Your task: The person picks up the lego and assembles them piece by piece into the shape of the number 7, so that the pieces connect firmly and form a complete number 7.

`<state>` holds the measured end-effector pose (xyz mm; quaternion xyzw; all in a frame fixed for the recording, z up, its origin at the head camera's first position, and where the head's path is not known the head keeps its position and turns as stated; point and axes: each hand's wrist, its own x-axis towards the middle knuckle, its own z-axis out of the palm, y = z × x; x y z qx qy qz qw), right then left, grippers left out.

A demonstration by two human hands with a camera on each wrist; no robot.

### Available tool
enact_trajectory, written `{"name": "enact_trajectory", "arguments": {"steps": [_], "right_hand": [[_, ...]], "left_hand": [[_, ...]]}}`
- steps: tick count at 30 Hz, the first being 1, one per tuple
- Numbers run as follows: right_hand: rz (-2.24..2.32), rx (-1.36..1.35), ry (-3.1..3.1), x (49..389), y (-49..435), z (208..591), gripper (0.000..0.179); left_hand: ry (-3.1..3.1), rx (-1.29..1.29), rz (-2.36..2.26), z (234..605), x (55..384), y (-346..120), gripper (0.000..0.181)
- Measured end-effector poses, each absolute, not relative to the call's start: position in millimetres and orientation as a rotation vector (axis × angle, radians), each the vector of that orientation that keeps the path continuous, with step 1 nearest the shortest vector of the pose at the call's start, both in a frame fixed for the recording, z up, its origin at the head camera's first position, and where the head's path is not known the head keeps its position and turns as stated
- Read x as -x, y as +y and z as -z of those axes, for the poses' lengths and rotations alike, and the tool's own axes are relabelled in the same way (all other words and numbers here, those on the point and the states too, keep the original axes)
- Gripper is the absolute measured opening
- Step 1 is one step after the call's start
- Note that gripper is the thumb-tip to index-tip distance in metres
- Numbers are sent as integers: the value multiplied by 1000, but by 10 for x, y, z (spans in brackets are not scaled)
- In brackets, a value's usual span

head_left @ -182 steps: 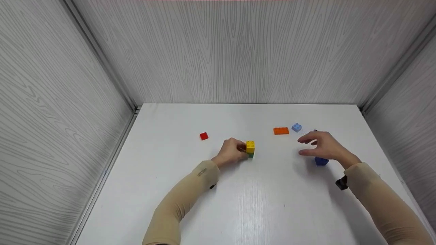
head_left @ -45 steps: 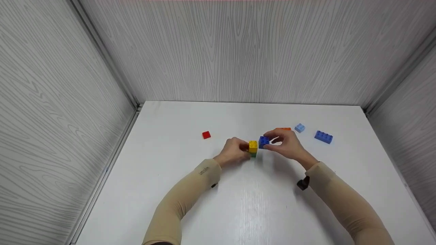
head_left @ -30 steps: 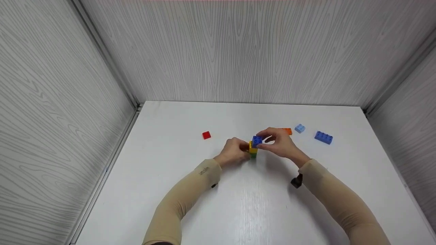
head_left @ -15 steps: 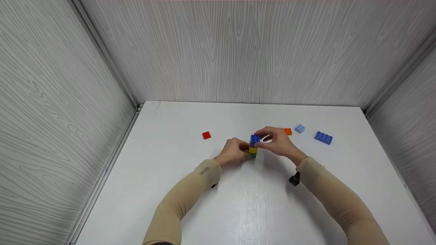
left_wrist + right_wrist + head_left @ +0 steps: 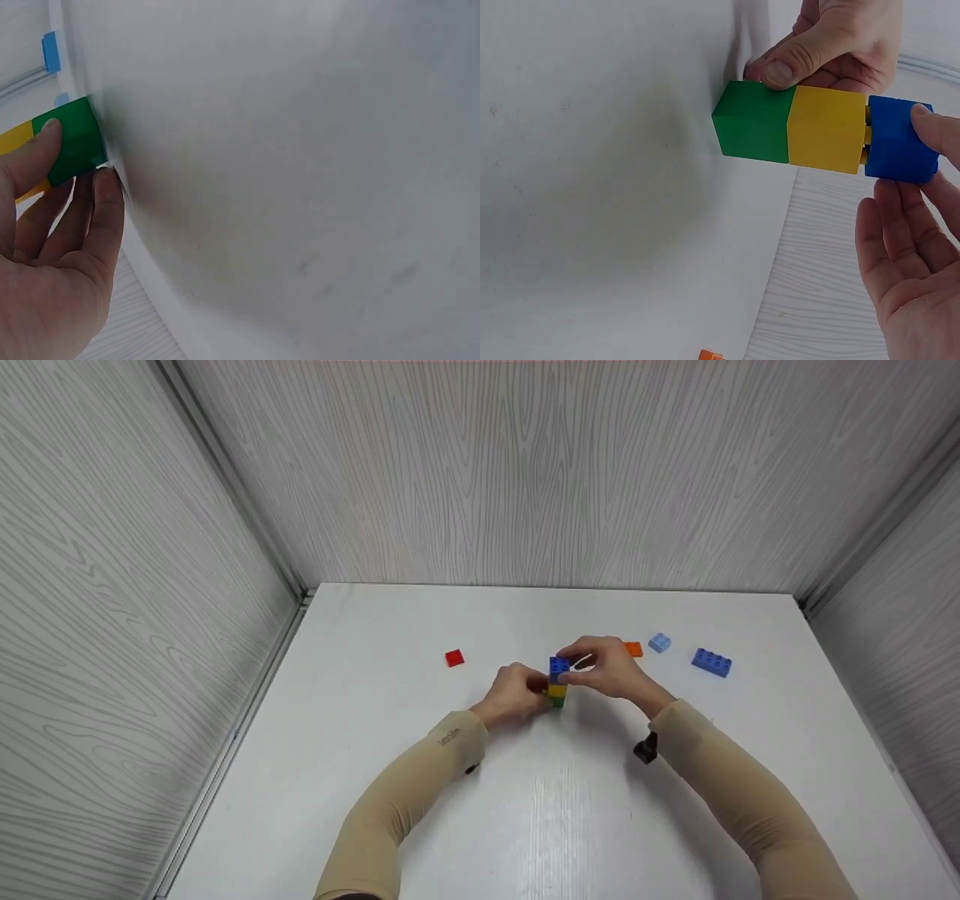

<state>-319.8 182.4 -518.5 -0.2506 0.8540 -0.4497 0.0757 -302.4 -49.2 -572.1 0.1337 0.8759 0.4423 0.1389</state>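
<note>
A stack stands on the white table, with a green brick (image 5: 751, 124) at the bottom and a yellow brick (image 5: 825, 129) joined on top of it. My left hand (image 5: 511, 695) grips the stack low down from the left, its thumb on the green brick in the left wrist view. Above the yellow brick is a dark blue brick (image 5: 558, 667), which my right hand (image 5: 609, 666) pinches between thumb and fingers. The blue brick lines up with the yellow one, and yellow studs still show in a narrow gap between them in the right wrist view.
A small red brick (image 5: 454, 658) lies to the left. On the right, an orange brick (image 5: 634, 649) is partly hidden behind my right hand, near a light blue brick (image 5: 659, 642) and a longer blue brick (image 5: 711, 662). Grey wood-patterned panels (image 5: 480, 472) enclose the table.
My right hand picked up the dark blue brick on the right, carried it left and set it over the yellow brick. My left hand has stayed on the stack.
</note>
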Motion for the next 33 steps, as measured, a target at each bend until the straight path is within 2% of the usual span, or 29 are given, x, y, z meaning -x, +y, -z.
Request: {"name": "enact_trajectory", "arguments": {"steps": [33], "right_hand": [[1379, 683, 2568, 3175, 1838, 5239, 38]], "left_hand": [[2477, -413, -1387, 5622, 3010, -559, 33]]}}
